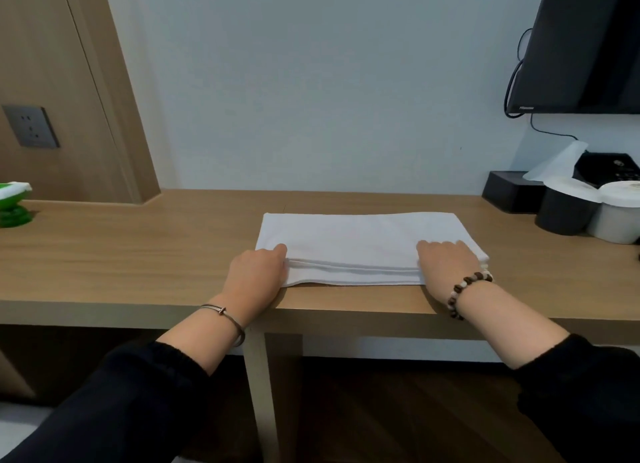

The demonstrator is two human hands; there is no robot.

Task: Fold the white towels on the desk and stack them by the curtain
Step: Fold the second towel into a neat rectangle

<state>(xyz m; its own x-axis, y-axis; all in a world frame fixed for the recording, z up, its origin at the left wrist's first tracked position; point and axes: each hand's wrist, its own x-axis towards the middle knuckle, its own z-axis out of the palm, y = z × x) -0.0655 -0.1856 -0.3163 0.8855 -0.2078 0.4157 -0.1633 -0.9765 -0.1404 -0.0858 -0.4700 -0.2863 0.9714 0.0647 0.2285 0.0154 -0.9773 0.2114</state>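
On the wooden counter (138,254) the folded towel (353,244) lies toward the 6 o'clock edge, soft and light I judge, best taken at its near corners, where the left grip (258,268) at 7 o'clock and the right grip (446,261) at 5 o'clock pinch it.

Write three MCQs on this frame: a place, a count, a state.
1. Where is the towel?
A. on the desk, near its front edge
B. on the floor
C. on a chair
2. How many paper rolls stand at the desk's right end?
A. one
B. two
C. four
3. The towel is:
A. balled up
B. folded flat
C. hanging off the edge

Key: 1A, it lies on the wood by the front edge; 2B, two rolls stand side by side; 3B, stacked layers show along its near edge.
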